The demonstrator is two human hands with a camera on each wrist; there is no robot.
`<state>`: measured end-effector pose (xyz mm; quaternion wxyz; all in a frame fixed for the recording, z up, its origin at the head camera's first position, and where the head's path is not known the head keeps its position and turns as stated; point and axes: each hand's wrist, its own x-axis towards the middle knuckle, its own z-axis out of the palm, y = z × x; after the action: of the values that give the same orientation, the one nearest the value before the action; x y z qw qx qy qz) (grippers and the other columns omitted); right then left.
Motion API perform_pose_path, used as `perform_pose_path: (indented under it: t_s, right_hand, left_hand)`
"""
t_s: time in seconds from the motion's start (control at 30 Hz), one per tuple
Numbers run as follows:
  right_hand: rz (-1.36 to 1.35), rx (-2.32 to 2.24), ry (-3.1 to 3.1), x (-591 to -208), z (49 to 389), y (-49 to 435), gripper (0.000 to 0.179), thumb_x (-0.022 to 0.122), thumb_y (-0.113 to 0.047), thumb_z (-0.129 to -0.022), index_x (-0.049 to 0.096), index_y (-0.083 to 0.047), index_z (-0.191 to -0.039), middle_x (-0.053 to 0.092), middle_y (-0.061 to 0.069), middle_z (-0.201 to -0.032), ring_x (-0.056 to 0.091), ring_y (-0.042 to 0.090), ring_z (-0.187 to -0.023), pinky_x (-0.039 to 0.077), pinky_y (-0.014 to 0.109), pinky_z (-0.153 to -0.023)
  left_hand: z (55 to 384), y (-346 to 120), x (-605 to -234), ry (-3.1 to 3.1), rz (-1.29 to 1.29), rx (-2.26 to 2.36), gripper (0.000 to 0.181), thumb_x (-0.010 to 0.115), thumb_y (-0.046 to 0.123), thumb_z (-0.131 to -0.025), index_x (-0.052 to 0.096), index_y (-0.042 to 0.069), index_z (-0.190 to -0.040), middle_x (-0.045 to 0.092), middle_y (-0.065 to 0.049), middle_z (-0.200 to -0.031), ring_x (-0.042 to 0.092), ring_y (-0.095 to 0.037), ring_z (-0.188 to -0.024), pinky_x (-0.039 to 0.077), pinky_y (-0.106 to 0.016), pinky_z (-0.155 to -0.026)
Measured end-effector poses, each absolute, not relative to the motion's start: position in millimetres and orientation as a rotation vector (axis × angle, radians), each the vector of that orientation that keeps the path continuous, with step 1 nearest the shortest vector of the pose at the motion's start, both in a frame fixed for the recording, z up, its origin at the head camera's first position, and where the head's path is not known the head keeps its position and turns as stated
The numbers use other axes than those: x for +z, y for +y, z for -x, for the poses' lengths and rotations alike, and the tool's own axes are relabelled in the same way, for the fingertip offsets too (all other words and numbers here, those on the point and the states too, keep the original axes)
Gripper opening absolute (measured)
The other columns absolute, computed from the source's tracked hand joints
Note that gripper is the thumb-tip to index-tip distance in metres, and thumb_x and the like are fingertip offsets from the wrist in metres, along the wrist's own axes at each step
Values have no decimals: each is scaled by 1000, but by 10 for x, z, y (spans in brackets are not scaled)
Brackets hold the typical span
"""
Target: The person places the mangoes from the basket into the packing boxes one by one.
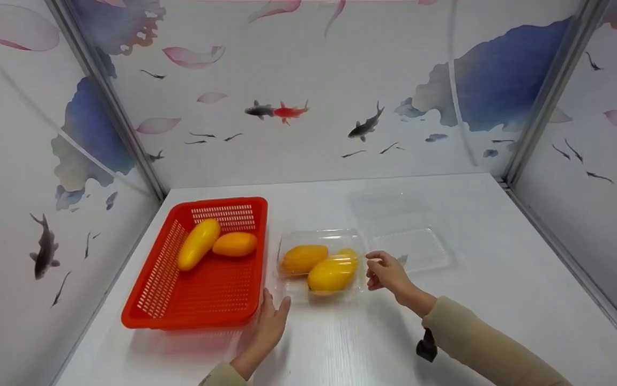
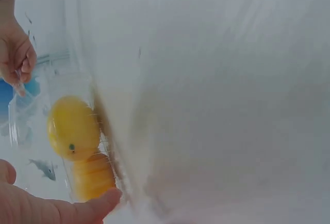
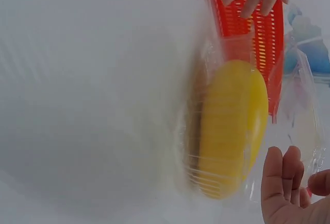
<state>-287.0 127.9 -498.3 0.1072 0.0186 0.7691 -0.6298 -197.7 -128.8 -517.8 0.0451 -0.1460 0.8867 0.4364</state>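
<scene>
Two yellow mangoes lie in a clear plastic box on the white table. My left hand is between the box's near left corner and a red basket, fingers extended and apart. In the left wrist view a left fingertip appears close to the box; contact is unclear. At the box's right side, my right hand has its fingers loosely bent. The right wrist view shows its thumb and fingers apart, with nothing clearly held. Another clear plastic piece lies beyond that hand.
The perforated red basket on the left holds two more mangoes. Further clear plastic, hard to make out, lies at the back right. Printed panels wall the table at the back and both sides.
</scene>
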Motion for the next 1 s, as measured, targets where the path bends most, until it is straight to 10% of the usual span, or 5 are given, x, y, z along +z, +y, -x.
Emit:
perform_pose_path:
  t_s: [0.53, 0.77, 1.0]
  right_hand:
    - [-174, -1733, 2299, -5231, 2728, 1230, 23, 48, -12, -92, 44, 1, -111, 48, 5, -66, 42, 13, -46, 48, 23, -49]
    - [-222, -1721, 2164, -5260, 2715, 1236, 22, 48, -20, -91, 41, -1, -100, 46, 4, -62, 43, 13, -45, 49, 25, -48]
    - [-116, -1824, 1965, -5295, 2723, 1233, 37, 37, -15, -94, 29, 8, -123, 63, 13, -87, 60, 15, -63, 54, 30, -66]
  left_hand:
    - [2250, -1236, -5371, 2493, 735, 1829, 47, 34, 48, -95, 42, 9, -122, 60, -8, -97, 59, -21, -76, 50, -27, -65]
    - [2369, -1282, -5376, 2422, 858, 1824, 31, 37, 34, -97, 47, 9, -112, 63, -5, -85, 58, -14, -64, 50, -27, -63]
    - [2409, -1291, -5400, 2393, 831, 1936, 36, 50, 23, -91, 39, 12, -124, 66, -4, -84, 65, -20, -70, 54, -28, -67]
